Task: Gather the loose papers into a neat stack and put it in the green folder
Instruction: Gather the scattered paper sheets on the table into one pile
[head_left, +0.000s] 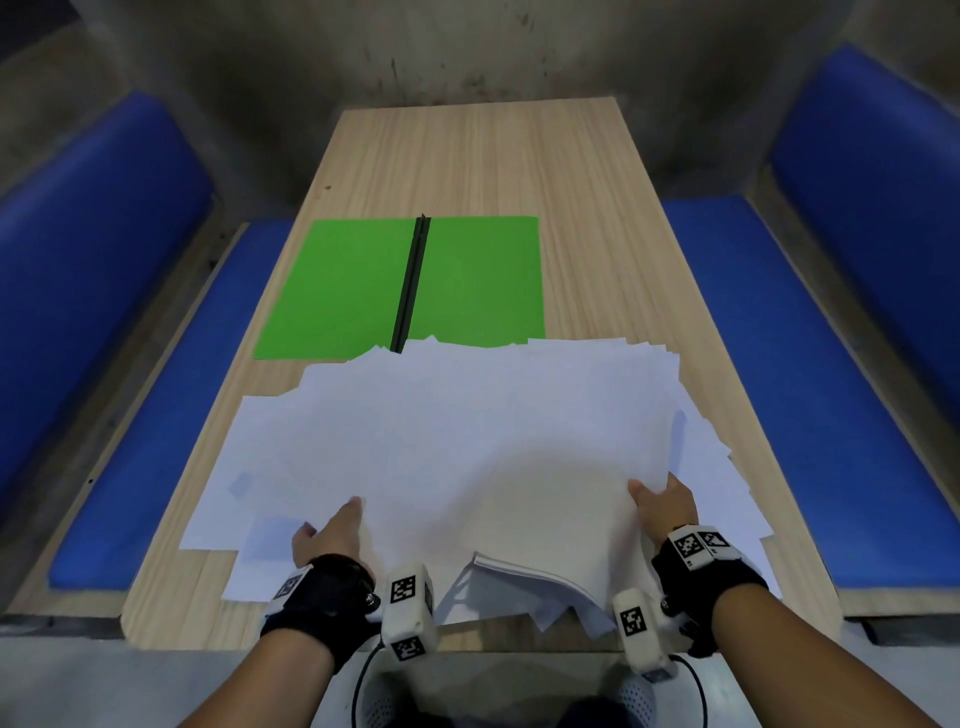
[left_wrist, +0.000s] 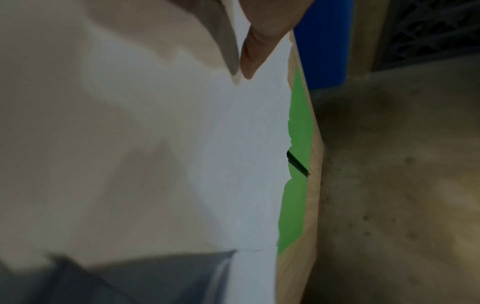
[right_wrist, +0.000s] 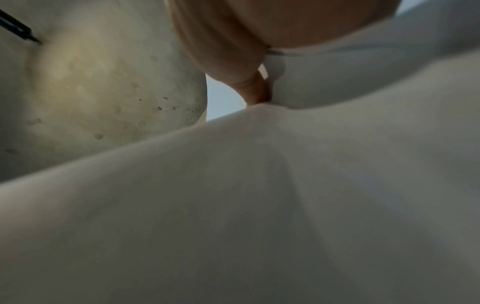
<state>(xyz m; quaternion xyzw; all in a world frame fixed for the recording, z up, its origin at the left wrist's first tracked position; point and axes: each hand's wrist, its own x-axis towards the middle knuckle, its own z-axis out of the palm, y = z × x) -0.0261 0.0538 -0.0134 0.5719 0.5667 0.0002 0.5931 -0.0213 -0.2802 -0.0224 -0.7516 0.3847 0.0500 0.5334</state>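
Note:
A wide, untidy spread of white papers (head_left: 467, 447) covers the near half of the wooden table (head_left: 597, 208). A thick bunch of them is raised off the near edge, its lower corner curling. My left hand (head_left: 332, 525) grips the bunch's left side with the thumb on top. My right hand (head_left: 662, 501) grips its right side. The green folder (head_left: 478, 280) lies open and flat behind the papers, with its black spine (head_left: 410, 280) down the middle and its near edge under the sheets. In the left wrist view a thumb (left_wrist: 257, 51) presses on paper (left_wrist: 246, 164) beside the folder (left_wrist: 298, 123). The right wrist view is filled with bent paper (right_wrist: 259, 205).
Blue padded benches run along the left (head_left: 130, 415) and right (head_left: 831, 389) of the table. A grey wall stands behind the far end. Bare wood shows beyond the folder and to its right. Some sheets overhang the right table edge.

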